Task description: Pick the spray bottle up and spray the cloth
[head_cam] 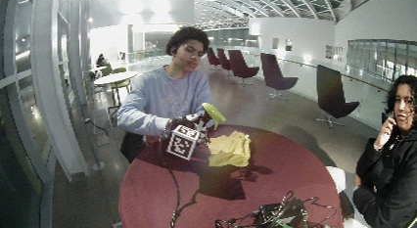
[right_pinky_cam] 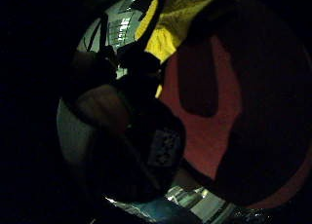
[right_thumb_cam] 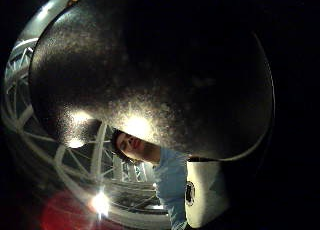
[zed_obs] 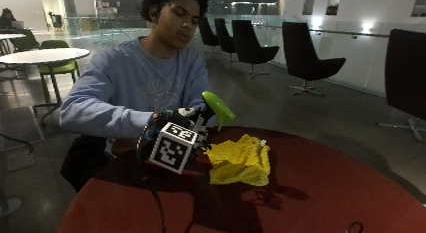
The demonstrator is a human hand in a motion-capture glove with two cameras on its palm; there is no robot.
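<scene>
1. Gloved right hand point(zed_obs: 174, 124) grips one spray bottle point(zed_obs: 216, 109), its green head raised and tilted just above the table's near side; the bottle's body is hidden behind the hand.
2. One yellow cloth point(zed_obs: 241, 160) lies crumpled on the single round red table point(zed_obs: 319, 193), just beside the hand.
3. Risk, as judged: the nozzle appears to point above the cloth, so spray may land on the tabletop instead.
4. No bare hand is visible.

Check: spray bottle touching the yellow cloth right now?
Apart. The outside view shows the spray bottle held up in the gloved right hand, its green head above the yellow cloth, which lies on the red table.
</scene>
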